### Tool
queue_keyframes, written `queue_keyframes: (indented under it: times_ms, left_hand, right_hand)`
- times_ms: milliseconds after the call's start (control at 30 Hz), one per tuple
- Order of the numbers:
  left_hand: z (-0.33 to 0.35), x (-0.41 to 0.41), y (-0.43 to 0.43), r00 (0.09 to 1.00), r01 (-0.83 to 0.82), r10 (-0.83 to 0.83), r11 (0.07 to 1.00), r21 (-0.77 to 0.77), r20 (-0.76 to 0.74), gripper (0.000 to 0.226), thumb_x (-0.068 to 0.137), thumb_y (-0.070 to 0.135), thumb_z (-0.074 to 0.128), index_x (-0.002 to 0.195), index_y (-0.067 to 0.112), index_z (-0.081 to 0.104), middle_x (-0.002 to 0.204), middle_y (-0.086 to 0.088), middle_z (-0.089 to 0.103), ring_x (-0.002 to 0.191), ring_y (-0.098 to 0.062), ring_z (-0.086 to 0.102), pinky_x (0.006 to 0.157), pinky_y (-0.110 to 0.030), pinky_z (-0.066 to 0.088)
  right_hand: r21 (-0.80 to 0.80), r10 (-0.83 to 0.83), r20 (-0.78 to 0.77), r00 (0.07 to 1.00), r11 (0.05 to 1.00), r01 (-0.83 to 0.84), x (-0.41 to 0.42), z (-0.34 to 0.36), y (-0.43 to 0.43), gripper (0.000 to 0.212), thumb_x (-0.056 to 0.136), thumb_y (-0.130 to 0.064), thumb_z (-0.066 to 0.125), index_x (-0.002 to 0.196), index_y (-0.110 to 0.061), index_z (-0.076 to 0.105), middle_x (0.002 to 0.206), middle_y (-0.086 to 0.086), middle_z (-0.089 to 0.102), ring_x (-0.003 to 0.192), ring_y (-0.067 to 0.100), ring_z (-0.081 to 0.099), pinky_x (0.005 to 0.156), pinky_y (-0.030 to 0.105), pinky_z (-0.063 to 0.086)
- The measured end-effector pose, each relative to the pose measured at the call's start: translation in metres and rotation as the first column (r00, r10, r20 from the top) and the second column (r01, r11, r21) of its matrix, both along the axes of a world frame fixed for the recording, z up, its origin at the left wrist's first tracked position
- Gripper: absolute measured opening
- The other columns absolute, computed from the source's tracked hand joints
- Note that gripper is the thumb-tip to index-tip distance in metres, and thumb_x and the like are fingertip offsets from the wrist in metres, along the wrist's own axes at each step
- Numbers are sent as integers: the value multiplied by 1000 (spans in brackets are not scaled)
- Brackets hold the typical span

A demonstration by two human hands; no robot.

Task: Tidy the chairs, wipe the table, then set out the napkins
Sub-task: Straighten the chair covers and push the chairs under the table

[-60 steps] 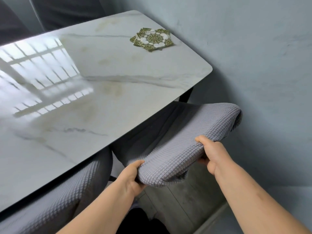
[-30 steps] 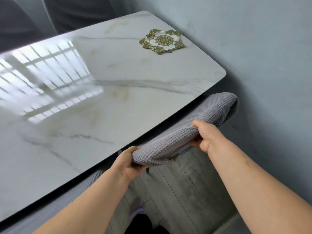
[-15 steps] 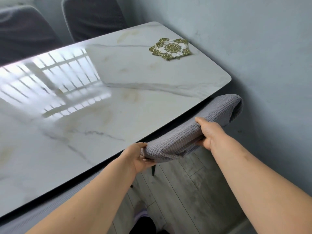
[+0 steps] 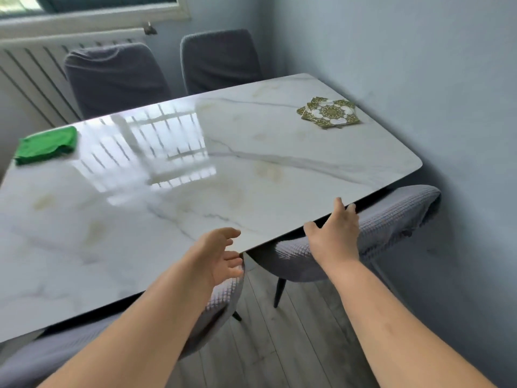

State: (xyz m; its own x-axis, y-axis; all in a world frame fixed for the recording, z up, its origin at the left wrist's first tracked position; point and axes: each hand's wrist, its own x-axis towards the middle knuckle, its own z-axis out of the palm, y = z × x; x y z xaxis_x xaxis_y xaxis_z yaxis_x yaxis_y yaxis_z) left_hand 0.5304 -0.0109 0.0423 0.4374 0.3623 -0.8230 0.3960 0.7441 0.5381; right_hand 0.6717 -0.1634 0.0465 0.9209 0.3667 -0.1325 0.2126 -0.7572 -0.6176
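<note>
Chair point(image 4: 391, 217), grey waffle-knit cover, tucked under glossy round-cornered marble-veined table point(image 4: 251, 177)

My view showed the marble-look bench point(image 4: 251, 175) bearing a folded green cloth point(image 4: 46, 145) far left and, seemingly, several fanned napkins point(image 4: 330, 112) far right.

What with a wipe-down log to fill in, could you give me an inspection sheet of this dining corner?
Surface: marble table glossy, faint yellowish stains.
Job's things: napkins fanned near far right corner; green cloth folded at far left; near right chair and near left chair pushed under near edge; far left chair and far right chair opposite.
Clutter: nothing seen.
Grippers: left hand and right hand open, empty, at near edge.
Cables: nothing seen.
Surroundings: radiator under window; wall right; wood floor.
</note>
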Motion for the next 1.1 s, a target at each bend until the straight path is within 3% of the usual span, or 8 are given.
queue_keyframes:
  times_ms: [100, 233, 467, 633, 733, 967, 1100]
  left_hand:
    - [8, -34, 25, 999, -31, 31, 999, 9, 22, 55, 89, 19, 60, 137, 2, 38, 145, -31, 31, 134, -43, 34, 102, -56, 34]
    - [16, -95, 69, 997, -75, 74, 997, 32, 19, 42, 88, 19, 60, 125, 3, 46, 137, -29, 39, 128, -41, 40, 100, -56, 35]
    - [15, -243, 169, 977, -211, 211, 977, 43, 17, 36, 90, 21, 58, 123, 8, 52, 134, -27, 42, 126, -39, 43, 97, -50, 37]
    - [20, -316, 216, 947, -316, 321, 938, 141, -13, 21, 92, 19, 56, 111, 10, 58, 132, -25, 46, 124, -38, 46, 101, -49, 39]
    - [24, -344, 238, 928, -359, 371, 912, 199, -24, 16, 92, 19, 57, 106, 11, 60, 132, -24, 47, 123, -36, 48, 101, -48, 40]
    - [22, -405, 289, 877, -462, 480, 848, 260, -6, 30, 90, 20, 60, 118, 9, 59, 130, -21, 50, 119, -33, 50, 100, -46, 42]
    - [18, -435, 343, 887, -446, 461, 862, 241, -6, 17, 90, 19, 59, 105, 13, 62, 131, -20, 50, 117, -32, 51, 98, -45, 43]
  right_hand:
    - [-31, 49, 23, 999, 998, -48, -29, 5, 20, 74, 87, -28, 57, 149, -6, 23, 150, 23, 27, 140, 42, 21, 113, 54, 25]
    - [-59, 71, 44, 996, 996, -69, -79, 8, 60, 73, 86, -30, 57, 147, -5, 28, 145, 21, 36, 135, 41, 27, 113, 51, 24]
    - [22, 193, -15, 981, 981, -192, -203, 3, 172, 69, 89, -27, 57, 148, -7, 28, 150, 13, 32, 141, 30, 22, 116, 43, 19]
    - [59, 285, -98, 954, 958, -280, -254, 6, 227, 62, 92, -27, 55, 148, -13, 31, 153, 7, 31, 141, 26, 23, 111, 41, 27]
    - [68, 355, -86, 931, 934, -350, -272, 4, 260, 56, 91, -27, 54, 143, -15, 39, 146, 4, 40, 137, 24, 31, 105, 40, 32]
    - [58, 521, -103, 847, 853, -518, -323, -13, 359, 50, 89, -30, 54, 137, -22, 44, 137, 2, 46, 131, 22, 37, 98, 39, 38]
    - [50, 539, -126, 833, 842, -537, -364, -21, 415, 49, 90, -30, 53, 138, -23, 44, 137, 1, 45, 131, 21, 37, 99, 37, 36]
